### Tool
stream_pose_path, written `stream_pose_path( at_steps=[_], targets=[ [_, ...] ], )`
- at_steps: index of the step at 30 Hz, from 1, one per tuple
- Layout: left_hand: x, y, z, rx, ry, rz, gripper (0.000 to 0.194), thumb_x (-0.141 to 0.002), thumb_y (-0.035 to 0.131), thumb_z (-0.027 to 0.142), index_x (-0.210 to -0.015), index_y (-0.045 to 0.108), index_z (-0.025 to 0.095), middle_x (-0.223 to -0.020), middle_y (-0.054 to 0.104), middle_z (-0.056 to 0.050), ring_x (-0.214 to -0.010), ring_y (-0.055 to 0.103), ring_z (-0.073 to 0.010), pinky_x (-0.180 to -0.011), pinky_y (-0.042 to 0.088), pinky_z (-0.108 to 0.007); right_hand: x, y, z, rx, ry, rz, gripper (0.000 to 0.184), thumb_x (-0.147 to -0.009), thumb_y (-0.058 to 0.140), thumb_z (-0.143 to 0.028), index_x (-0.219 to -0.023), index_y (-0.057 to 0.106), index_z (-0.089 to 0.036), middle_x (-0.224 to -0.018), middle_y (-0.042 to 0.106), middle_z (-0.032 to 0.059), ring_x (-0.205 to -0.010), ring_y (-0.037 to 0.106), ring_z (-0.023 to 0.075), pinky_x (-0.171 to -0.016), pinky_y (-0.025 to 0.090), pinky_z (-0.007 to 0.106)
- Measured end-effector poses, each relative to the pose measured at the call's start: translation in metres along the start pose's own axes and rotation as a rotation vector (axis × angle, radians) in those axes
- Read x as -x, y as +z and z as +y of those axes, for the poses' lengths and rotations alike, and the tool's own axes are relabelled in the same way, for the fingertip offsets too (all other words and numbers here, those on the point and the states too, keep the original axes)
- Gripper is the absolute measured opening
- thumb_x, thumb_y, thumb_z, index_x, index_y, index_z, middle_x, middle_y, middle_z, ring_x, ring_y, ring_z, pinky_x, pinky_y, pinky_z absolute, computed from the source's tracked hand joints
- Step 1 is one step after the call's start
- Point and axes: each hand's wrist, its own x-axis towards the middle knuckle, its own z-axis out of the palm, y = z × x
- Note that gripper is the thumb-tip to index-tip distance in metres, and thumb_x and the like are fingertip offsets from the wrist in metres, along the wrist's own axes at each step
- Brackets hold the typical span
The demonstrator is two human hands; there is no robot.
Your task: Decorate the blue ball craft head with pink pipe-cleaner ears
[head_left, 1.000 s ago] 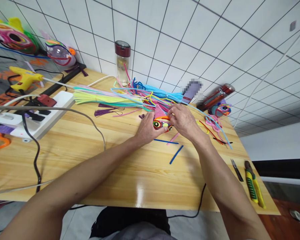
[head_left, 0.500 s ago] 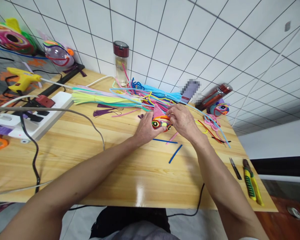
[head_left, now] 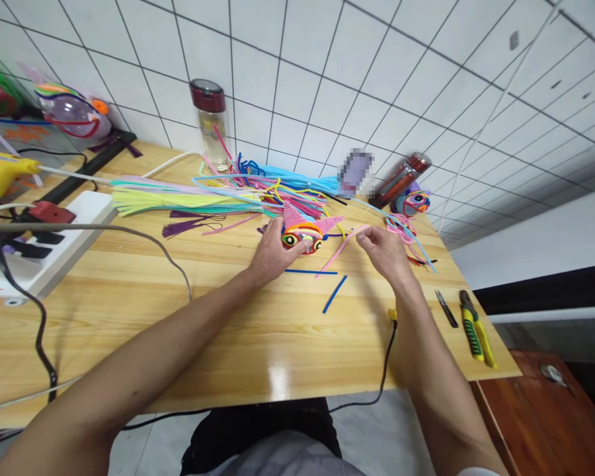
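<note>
My left hand [head_left: 272, 250] is closed on a small pipe-cleaner animal head [head_left: 302, 231], its thumb over the front. The head has two pink pointed ears, round yellow, white and black eyes, and red and orange outlines. To its right, my right hand [head_left: 384, 251] pinches the upper end of a pink pipe cleaner [head_left: 340, 250], which slants down to the left toward the table. Two short blue pipe cleaners [head_left: 334, 295] lie just in front of the head. Behind it spreads a heap of pipe cleaners [head_left: 188, 197] in yellow, pink and blue.
A glass bottle [head_left: 211, 125] and a red flask [head_left: 401, 178] stand or lean by the tiled wall. Black snips [head_left: 446, 309] and green-yellow pliers [head_left: 477, 329] lie at the right. Leftward are a power strip [head_left: 54, 264], cables and a yellow glue gun [head_left: 4, 172].
My right hand has moved away from the animal head to the right and now pinches a pink pipe cleaner. The head's second ear has come into sight. The view has shifted rightward.
</note>
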Motion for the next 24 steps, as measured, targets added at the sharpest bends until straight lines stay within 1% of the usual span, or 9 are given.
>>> stream_pose_path(
  at_steps=[2,5,8,12,15,18,20,22,24],
  targets=[
    [0.0,-0.001,-0.001,0.013,-0.011,-0.007,0.044,-0.088,0.082,0.046,-0.118,0.057,0.025,-0.12,0.069,-0.009,-0.117,0.067,-0.0289,-0.107,0.054,-0.046,0.006,0.004,0.006,0.103,0.068,-0.106,0.022,-0.096,0.061,-0.032,-0.096,0.079,-0.02,-0.096,0.082,0.008,-0.091,0.073,0.0258,-0.076,0.046,0.033],
    [0.001,-0.003,-0.002,0.033,-0.021,-0.016,0.058,-0.087,0.081,0.048,-0.134,0.055,0.024,-0.133,0.068,-0.013,-0.126,0.066,-0.0312,-0.112,0.053,-0.049,0.011,0.01,0.007,0.243,0.122,-0.23,0.028,-0.101,0.058,-0.034,-0.106,0.082,-0.019,-0.111,0.084,0.0118,-0.103,0.076,0.0279,-0.078,0.046,0.033],
    [0.002,-0.006,-0.002,0.046,-0.051,-0.032,0.069,-0.085,0.082,0.049,-0.142,0.053,0.021,-0.14,0.066,-0.016,-0.131,0.065,-0.033,-0.115,0.052,-0.052,0.012,0.015,0.007,0.279,0.159,-0.264,0.031,-0.103,0.057,-0.035,-0.107,0.083,-0.019,-0.114,0.085,0.013,-0.108,0.077,0.0282,-0.079,0.046,0.032],
    [0.003,-0.009,0.0,0.052,-0.071,-0.035,0.07,-0.086,0.081,0.052,-0.143,0.054,0.021,-0.143,0.065,-0.016,-0.135,0.064,-0.0339,-0.118,0.05,-0.054,0.008,0.023,0.007,0.265,0.198,-0.29,0.033,-0.104,0.057,-0.038,-0.11,0.084,-0.02,-0.115,0.085,0.0134,-0.11,0.078,0.0281,-0.079,0.048,0.031],
    [0.004,-0.009,-0.001,0.049,-0.064,-0.021,0.066,-0.09,0.078,0.053,-0.143,0.054,0.023,-0.143,0.065,-0.015,-0.134,0.064,-0.0332,-0.117,0.051,-0.053,0.002,0.032,0.002,0.254,0.227,-0.314,0.04,-0.105,0.059,-0.049,-0.111,0.084,-0.019,-0.118,0.084,0.0173,-0.112,0.078,0.0299,-0.081,0.051,0.032],
    [0.005,-0.009,-0.003,0.044,-0.042,-0.011,0.064,-0.091,0.077,0.051,-0.144,0.053,0.023,-0.144,0.064,-0.015,-0.135,0.063,-0.0327,-0.116,0.051,-0.052,-0.006,0.042,-0.007,0.238,0.261,-0.341,0.049,-0.101,0.062,-0.06,-0.11,0.085,-0.017,-0.121,0.083,0.0213,-0.118,0.077,0.0334,-0.087,0.054,0.035],
    [0.004,-0.008,-0.004,0.051,-0.034,-0.015,0.064,-0.092,0.076,0.05,-0.144,0.052,0.023,-0.145,0.063,-0.015,-0.136,0.062,-0.0326,-0.115,0.051,-0.051,-0.01,0.05,-0.012,0.222,0.291,-0.341,0.047,-0.098,0.068,-0.057,-0.113,0.084,-0.015,-0.125,0.081,0.0239,-0.123,0.076,0.0361,-0.093,0.055,0.038],
    [0.004,-0.008,-0.004,0.052,-0.031,-0.016,0.064,-0.092,0.076,0.051,-0.144,0.052,0.023,-0.144,0.064,-0.015,-0.136,0.062,-0.0326,-0.117,0.05,-0.052,-0.014,0.055,-0.014,0.19,0.324,-0.329,0.039,-0.092,0.074,-0.045,-0.112,0.083,-0.012,-0.128,0.079,0.0267,-0.125,0.075,0.0389,-0.096,0.056,0.041],
    [0.004,-0.008,-0.003,0.048,-0.029,-0.011,0.064,-0.091,0.076,0.051,-0.144,0.052,0.022,-0.143,0.064,-0.016,-0.136,0.061,-0.0329,-0.119,0.048,-0.052,-0.016,0.056,-0.01,0.127,0.35,-0.306,0.029,-0.086,0.076,-0.033,-0.104,0.082,-0.011,-0.125,0.08,0.0279,-0.124,0.075,0.0399,-0.097,0.056,0.041]
  ],
)
